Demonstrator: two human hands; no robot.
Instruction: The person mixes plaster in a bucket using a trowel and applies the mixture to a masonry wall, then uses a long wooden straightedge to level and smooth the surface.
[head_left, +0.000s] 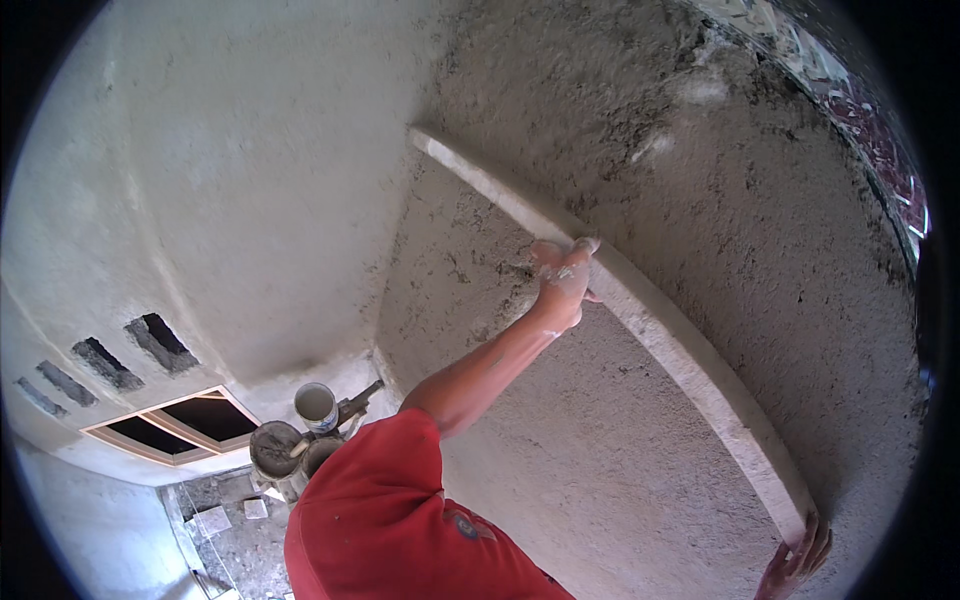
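Note:
A long, pale straightedge, caked with mortar and bowed by the lens, lies slantwise against the rough grey plastered wall. Near its middle, my left hand is closed around it, with whitish mortar smeared over the fingers. At the lower right, my right hand grips the bottom end, partly cut off by the picture's edge. The upper end reaches the corner where this wall meets a smoother, lighter wall. Dark, uneven plaster shows above the straightedge, and pitted patches show below it near my left hand.
Low on the left, several buckets stand together, one with grey mortar in it. Beyond are a wooden window frame, narrow slots in the wall, and pale blocks on the littered floor.

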